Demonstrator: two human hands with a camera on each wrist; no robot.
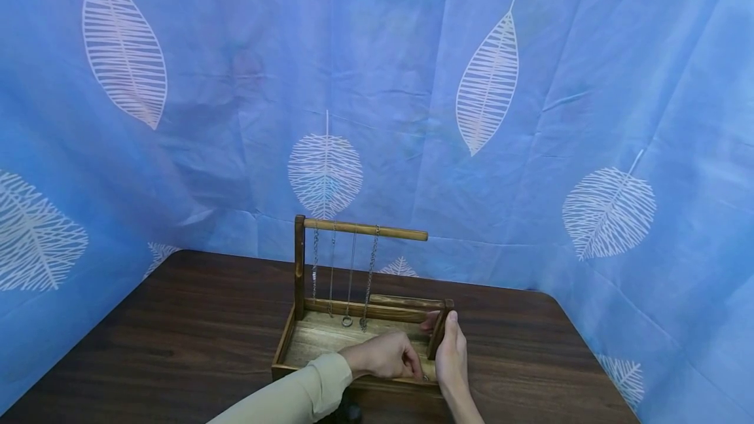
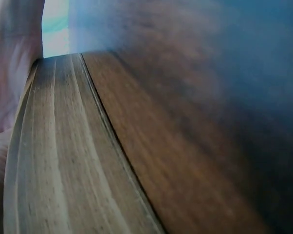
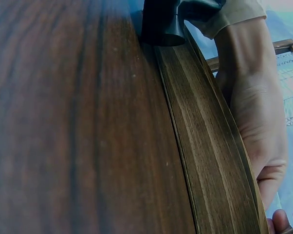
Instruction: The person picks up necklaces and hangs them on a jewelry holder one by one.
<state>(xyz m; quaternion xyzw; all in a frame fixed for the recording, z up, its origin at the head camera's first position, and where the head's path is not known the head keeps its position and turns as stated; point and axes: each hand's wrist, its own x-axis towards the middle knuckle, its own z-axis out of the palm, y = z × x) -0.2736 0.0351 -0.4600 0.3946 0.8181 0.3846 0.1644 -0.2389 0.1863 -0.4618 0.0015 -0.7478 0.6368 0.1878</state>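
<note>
A wooden jewelry stand (image 1: 284,345) with a shallow tray stands on the table. Several silvery necklaces (image 1: 372,267) hang from its upper bar (image 1: 406,233), one with a ring-shaped pendant (image 1: 347,321). My left hand (image 1: 383,353) reaches over the tray's front wall (image 3: 205,122), fingers bent down at the front right corner. A tiny silvery piece (image 1: 425,377) shows by its fingertips; whether they pinch it is hidden. My right hand (image 1: 452,355) grips the short right post (image 1: 438,335), with fingertips showing on its inner side. The left wrist view shows mostly the tray's outer wall (image 2: 64,146).
A lower bar (image 1: 406,301) runs left from the short post. The dark wood table (image 1: 206,319) extends around the stand, and a blue leaf-patterned cloth (image 1: 389,84) hangs behind it. A black wrist device (image 3: 161,24) sits under the left sleeve, close to the tray wall.
</note>
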